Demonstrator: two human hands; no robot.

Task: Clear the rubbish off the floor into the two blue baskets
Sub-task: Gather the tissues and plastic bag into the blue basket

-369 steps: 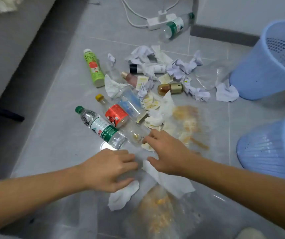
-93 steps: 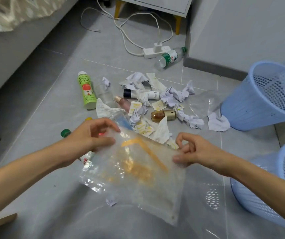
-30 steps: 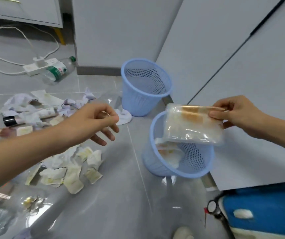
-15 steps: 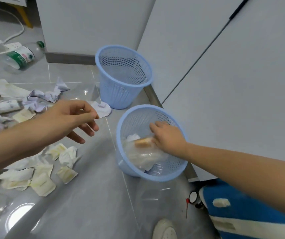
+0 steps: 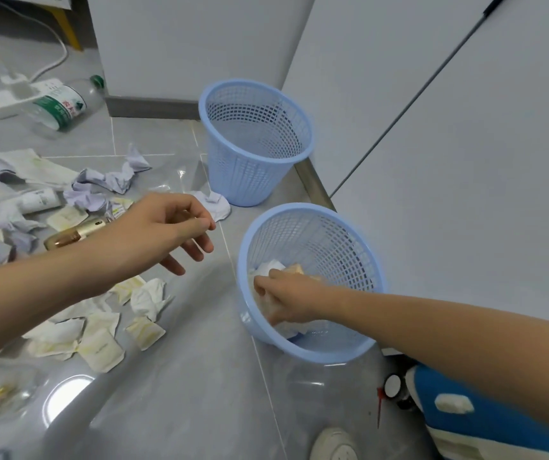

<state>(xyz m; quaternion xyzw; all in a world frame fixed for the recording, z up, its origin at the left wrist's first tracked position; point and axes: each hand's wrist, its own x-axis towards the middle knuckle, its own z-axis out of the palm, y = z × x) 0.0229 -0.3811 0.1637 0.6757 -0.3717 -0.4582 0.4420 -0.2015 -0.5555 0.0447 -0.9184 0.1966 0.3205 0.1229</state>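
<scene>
A person's right hand reaches down inside the near blue basket, its fingers pressed into a clear plastic bag and crumpled paper lying there; whether they grip the bag cannot be told. The left hand hovers over the grey floor, fingers loosely curled, holding nothing. The far blue basket stands upright beyond. Crumpled papers and a plastic bottle litter the floor at left.

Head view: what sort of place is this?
Probably a room in a home: grey tiled floor, white cabinet doors, and a power strip with cables lying on the floor.
</scene>
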